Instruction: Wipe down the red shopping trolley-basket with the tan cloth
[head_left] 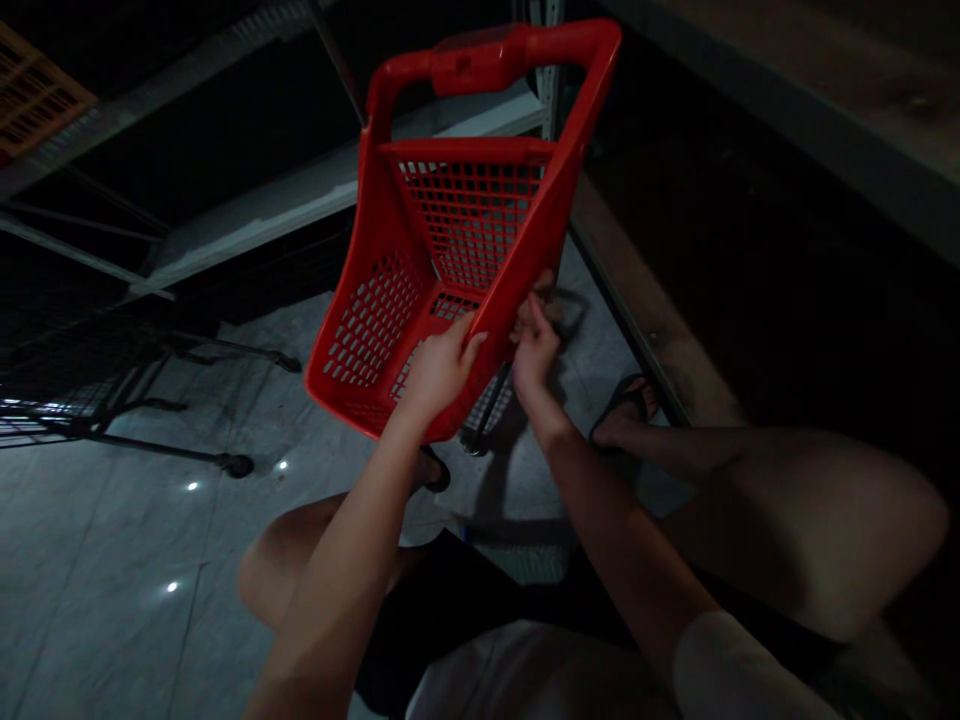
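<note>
A red plastic shopping basket (420, 260) with perforated walls and a thick handle at the top is tilted in front of me. My left hand (439, 368) is closed on its near rim. My right hand (534, 345) is curled against the outer side of the same rim, fingers pinched on something too small and dark to name. Under the basket a black wheel (472, 440) shows. I am crouched; my knees and sandalled feet are below.
A dark metal wire cart frame (112, 400) stands on the grey tiled floor at the left. Metal shelving (247, 210) runs behind the basket, and a wooden shelf edge (652, 330) lies along the right. The scene is dim.
</note>
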